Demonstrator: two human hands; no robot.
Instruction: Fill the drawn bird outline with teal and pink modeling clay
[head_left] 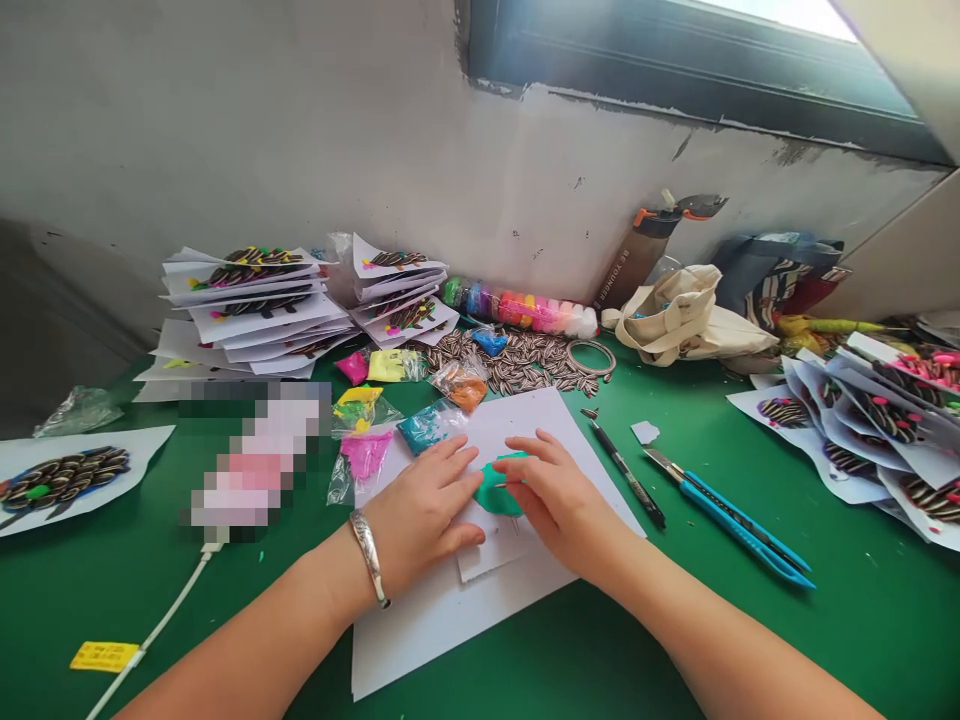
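Observation:
My left hand (424, 500), with a silver bracelet at the wrist, lies spread over the small white card (487, 565), its fingertips at the left edge of a flat green clay piece (499, 495). Above the right part of that clay, my right hand (555, 495) has thumb and index finger pinched together. A thin stick seems to poke out between them; most of it is hidden by the fingers. Faint drawn lines show on the card just below the clay. Under the card lie larger white sheets (420, 640).
Bags of coloured clay (367, 455) and scattered striped seeds (517, 360) lie behind the hands. To the right are a pen (626, 470) and a blue utility knife (731, 520). Stacks of seed pictures (262, 320) stand at the back. A white cable (172, 610) crosses the left.

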